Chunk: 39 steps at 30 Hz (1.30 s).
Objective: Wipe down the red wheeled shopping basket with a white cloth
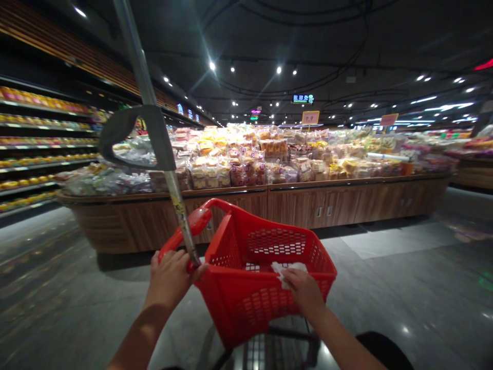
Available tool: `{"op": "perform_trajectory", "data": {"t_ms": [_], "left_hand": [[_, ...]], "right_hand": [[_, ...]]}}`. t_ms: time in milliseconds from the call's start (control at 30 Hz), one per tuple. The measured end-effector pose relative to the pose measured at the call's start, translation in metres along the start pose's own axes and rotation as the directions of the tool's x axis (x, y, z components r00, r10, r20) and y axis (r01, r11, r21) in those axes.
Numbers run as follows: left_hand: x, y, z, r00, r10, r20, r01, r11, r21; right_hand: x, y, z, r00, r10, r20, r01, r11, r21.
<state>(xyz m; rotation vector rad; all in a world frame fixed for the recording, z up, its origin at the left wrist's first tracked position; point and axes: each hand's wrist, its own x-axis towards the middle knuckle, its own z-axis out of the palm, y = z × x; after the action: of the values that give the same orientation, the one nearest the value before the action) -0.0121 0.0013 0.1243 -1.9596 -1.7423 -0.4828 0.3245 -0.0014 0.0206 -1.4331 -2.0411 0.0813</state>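
Note:
A red plastic shopping cart [265, 300] with slotted walls stands in front of me. My left hand [171, 272] is wrapped round the cart's handle at its near end, its thumb close to the foot of a metal pole [177, 203]. The pole rises from there to the top of the view, tilted to the left, with a grey loop-shaped grip [154, 139] partway up. At the cart's near rim, my right hand [304, 290] pinches a crumpled white tissue [288, 270]. The tissue lies over the rim; part of it is hidden behind the fingers.
Beyond the cart runs a long wood-panelled display counter [308, 208] heaped with bagged snacks [246, 164]. Shelves [42, 139] of packaged goods line the left side. A price sign [310, 118] stands above the bags. Grey tiled floor [404, 267] extends to the right.

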Motion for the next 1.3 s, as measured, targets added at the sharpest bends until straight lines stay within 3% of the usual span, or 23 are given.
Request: {"op": "perform_trajectory", "data": {"t_ms": [67,267,333,533,600,667,733,800,867,933,1033,1100,1300], "left_hand": [[0.000,0.000,0.001,1.000,-0.003,-0.005,0.003,1.000,0.001],[0.002,-0.007,0.005,1.000,0.019,-0.011,-0.019,1.000,0.008],[0.003,-0.012,0.006,0.999,0.046,-0.015,-0.046,0.999,0.002],[0.009,-0.033,0.019,0.996,0.092,-0.012,-0.092,0.995,-0.024],[0.006,-0.035,0.022,0.994,0.059,-0.097,-0.064,0.997,-0.046],[-0.001,-0.031,0.020,0.960,-0.028,-0.280,0.004,0.996,-0.085],[-0.013,-0.017,0.015,0.885,-0.078,-0.458,0.022,0.992,-0.127],[-0.025,0.008,0.009,0.862,0.034,-0.506,-0.118,0.984,-0.135],[-0.031,0.043,0.008,0.891,0.235,-0.389,-0.333,0.920,-0.205],[-0.030,0.083,0.015,0.900,0.342,-0.270,-0.411,0.871,-0.268],[-0.020,0.134,0.034,0.956,0.270,-0.112,-0.291,0.918,-0.270],[-0.014,0.153,0.047,0.979,0.198,-0.052,-0.204,0.957,-0.208],[-0.009,0.154,0.060,0.980,0.182,-0.080,-0.191,0.974,-0.125]], "right_hand": [[0.001,-0.003,0.001,1.000,0.008,-0.004,-0.008,1.000,-0.010],[0.024,-0.047,0.010,0.991,-0.122,0.055,0.120,0.992,0.025],[0.024,-0.045,0.007,0.992,-0.105,0.065,0.104,0.994,0.014],[-0.013,0.025,-0.021,0.997,0.044,0.070,-0.045,0.999,0.017],[-0.024,0.045,-0.027,0.996,0.079,0.046,-0.079,0.997,0.012],[-0.029,0.054,-0.028,0.996,0.090,0.029,-0.091,0.996,0.022],[-0.030,0.056,-0.026,0.995,0.097,0.015,-0.097,0.994,0.041],[-0.029,0.053,-0.025,0.994,0.111,-0.001,-0.111,0.992,0.064],[-0.028,0.050,-0.024,0.992,0.123,-0.011,-0.122,0.989,0.086],[-0.027,0.047,-0.024,0.991,0.131,-0.016,-0.129,0.986,0.104],[-0.024,0.037,-0.021,0.990,0.143,-0.015,-0.142,0.986,0.090],[-0.018,0.024,-0.017,0.992,0.128,0.005,-0.128,0.989,0.074],[0.002,-0.016,-0.002,0.997,0.042,0.063,-0.047,0.996,0.071]]}}
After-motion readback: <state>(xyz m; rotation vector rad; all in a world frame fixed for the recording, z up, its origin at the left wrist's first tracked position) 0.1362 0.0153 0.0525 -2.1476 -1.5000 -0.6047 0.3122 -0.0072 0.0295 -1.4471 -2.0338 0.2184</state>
